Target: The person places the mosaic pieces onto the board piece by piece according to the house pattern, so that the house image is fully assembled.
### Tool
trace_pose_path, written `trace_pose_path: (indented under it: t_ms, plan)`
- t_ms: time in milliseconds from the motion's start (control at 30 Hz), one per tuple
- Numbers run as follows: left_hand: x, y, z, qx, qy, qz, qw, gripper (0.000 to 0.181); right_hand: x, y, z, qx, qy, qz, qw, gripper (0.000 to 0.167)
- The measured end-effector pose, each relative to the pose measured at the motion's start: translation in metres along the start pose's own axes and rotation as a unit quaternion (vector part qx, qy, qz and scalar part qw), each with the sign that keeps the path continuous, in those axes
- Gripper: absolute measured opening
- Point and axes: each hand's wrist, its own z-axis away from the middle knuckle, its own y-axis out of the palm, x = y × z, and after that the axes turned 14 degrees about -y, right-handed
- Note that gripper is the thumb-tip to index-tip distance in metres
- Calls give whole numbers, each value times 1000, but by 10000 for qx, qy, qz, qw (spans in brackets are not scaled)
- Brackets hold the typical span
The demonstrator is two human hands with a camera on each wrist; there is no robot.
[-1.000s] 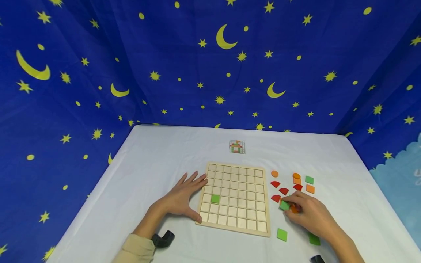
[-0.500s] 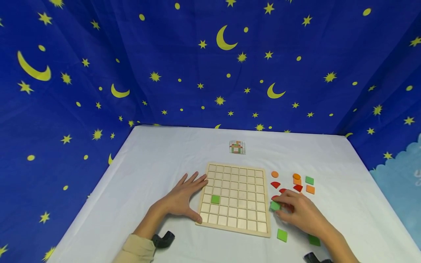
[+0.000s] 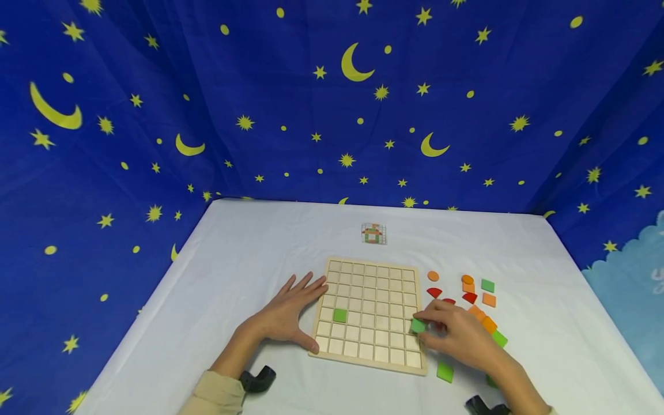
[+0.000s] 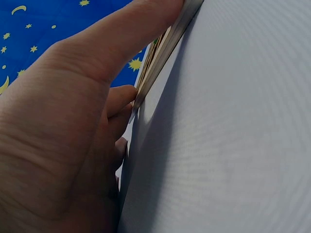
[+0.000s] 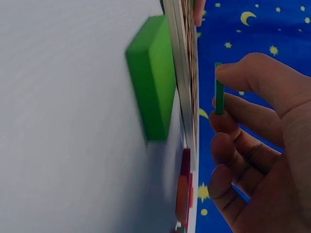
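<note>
A wooden grid board (image 3: 367, 360) lies on the white table, with one green square tile (image 3: 339, 315) set in a cell toward its left side. My left hand (image 3: 285, 314) rests along the board's left edge, fingers spread and straight; in the left wrist view the thumb (image 4: 146, 19) touches the rim. My right hand (image 3: 459, 334) pinches another green square tile (image 3: 418, 326) between thumb and fingers, over the board's right edge. From the right wrist view this pinched tile (image 5: 219, 90) appears edge-on, raised above the table.
Right of the board lie loose pieces: red quarter-circles (image 3: 434, 293), an orange disc (image 3: 433, 276), orange squares (image 3: 489, 299) and green squares (image 3: 444, 372). Behind the board is a small pattern card (image 3: 374, 233). A starry blue cloth (image 3: 311, 104) hangs around the table.
My right hand has moved left with the green tile, from among the loose pieces to the board's right edge. Orange and green pieces behind it are uncovered. My left hand has stayed put.
</note>
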Motion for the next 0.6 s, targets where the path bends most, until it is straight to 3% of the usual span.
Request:
trace_pose_path:
  t_ms: [333, 600]
  plan:
    - [0, 1, 1, -1, -11, 29, 10000, 130, 6, 8, -12, 64, -412, -411, 9983, 30]
    - [-1, 0, 1, -8, 33, 48, 10000, 129, 13, 13, -20, 64, -594, -422, 9973, 29]
